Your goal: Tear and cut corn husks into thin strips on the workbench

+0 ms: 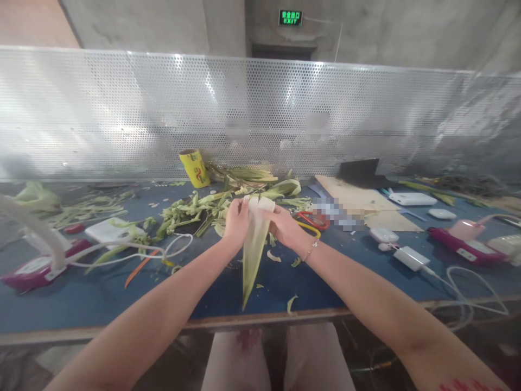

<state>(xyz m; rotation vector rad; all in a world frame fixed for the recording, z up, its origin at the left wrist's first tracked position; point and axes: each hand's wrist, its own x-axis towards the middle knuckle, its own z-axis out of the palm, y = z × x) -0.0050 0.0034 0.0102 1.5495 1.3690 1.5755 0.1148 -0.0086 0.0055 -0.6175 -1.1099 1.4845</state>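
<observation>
From where I stood: left hand (pixel 236 220) pinched the upper left edge of a long pale leaf (pixel 253 247), right hand (pixel 285 225) its upper right. Leaf was over the middle of the blue table (pixel 315 288), broad end far, pointed tip near. Green scraps (pixel 181 213) lay heaped to the left; yellow roll (pixel 194 169) stood tilted beyond.

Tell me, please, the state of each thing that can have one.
Long pale green leaf: held, tip down
Left hand: gripping its top
Right hand: gripping its top
Green rectangular exit sign: lit
Yellow printed tube: standing, open on top
Magenta plastic power strip, right side: pink plug inserted
</observation>
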